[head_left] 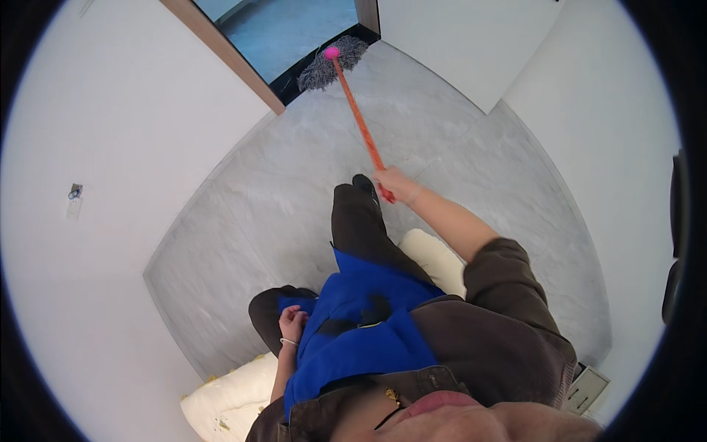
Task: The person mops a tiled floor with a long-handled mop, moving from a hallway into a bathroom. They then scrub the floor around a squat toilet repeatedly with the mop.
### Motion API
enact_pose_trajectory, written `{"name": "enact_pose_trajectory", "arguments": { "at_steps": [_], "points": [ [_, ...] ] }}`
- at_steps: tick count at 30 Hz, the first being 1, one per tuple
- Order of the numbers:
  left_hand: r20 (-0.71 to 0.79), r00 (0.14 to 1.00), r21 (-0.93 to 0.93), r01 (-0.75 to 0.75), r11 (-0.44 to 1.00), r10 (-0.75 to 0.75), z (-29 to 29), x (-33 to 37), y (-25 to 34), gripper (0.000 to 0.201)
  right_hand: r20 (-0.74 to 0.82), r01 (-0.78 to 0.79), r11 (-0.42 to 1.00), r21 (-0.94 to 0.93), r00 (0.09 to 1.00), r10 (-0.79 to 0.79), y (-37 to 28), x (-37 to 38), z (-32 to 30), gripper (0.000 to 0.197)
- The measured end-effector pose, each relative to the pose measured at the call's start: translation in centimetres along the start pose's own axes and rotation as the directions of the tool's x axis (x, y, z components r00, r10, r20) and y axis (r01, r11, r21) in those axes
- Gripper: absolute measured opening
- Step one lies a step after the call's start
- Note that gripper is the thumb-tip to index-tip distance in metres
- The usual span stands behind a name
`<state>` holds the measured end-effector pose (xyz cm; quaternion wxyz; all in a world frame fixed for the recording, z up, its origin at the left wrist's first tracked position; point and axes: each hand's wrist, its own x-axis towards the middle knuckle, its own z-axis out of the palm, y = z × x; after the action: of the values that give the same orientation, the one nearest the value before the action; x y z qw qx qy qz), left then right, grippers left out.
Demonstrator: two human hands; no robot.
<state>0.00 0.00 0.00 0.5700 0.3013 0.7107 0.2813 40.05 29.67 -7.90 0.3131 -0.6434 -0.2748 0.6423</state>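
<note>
Room: grey marble-look floor (pixel 294 214) between white walls, a dark doorway at the upper centre of the frame.
Mop: string head (pixel 333 65) lay at the door threshold — the orange handle (pixel 359 118) slanted down to mid-frame.
Right hand: right hand (pixel 392 184) was clamped round the handle's lower end, arm stretched forward.
Left hand: left hand (pixel 293 323) was loosely curled, holding nothing, against the blue apron (pixel 361 331).
Progress: mopping appeared under way — no wet and dry areas could be told apart on the floor, so the share done could not be judged.
Containers: no bucket or other container was in view.

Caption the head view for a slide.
Right hand grips an orange mop handle, grey mop head at a doorway; left hand hangs free.
</note>
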Motion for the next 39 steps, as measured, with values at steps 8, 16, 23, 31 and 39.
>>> {"name": "enact_pose_trajectory", "arguments": {
  "at_steps": [8, 16, 23, 31, 39],
  "points": [
    [0.001, 0.998, -0.172, -0.056, 0.984, 0.057, 1.0, -2.4, -0.2, 0.020, 0.112, 0.115, -0.018, -0.993, 0.893, -0.435, -9.0, 3.3, -10.9, 0.025],
    [0.062, 0.997, -0.047, -0.046, 0.998, 0.048, 2.5, 3.0, -1.4, 0.021, -0.274, -0.141, 0.575, -0.806, 0.950, -0.151, -4.8, -10.0, -23.5, 0.032],
    [0.135, 0.990, 0.139, 0.018, 0.990, -0.037, 0.4, 5.0, -3.1, 0.021, -0.425, -0.431, 0.626, -0.650, 0.889, 0.171, 11.4, -30.9, -27.0, 0.021],
    [0.162, 0.984, 0.070, 0.064, 0.996, -0.075, -2.3, 5.5, -7.1, 0.023, -0.663, -0.697, 0.283, -0.659, 0.716, 0.218, 19.8, -60.8, -29.2, 0.018],
    [0.137, 0.974, -0.073, 0.190, 0.979, -0.179, -4.7, 6.7, -10.5, 0.020, -0.801, -0.938, -0.004, -0.346, 0.293, 0.522, 26.2, -75.1, -24.9, 0.022]
  ]
}}
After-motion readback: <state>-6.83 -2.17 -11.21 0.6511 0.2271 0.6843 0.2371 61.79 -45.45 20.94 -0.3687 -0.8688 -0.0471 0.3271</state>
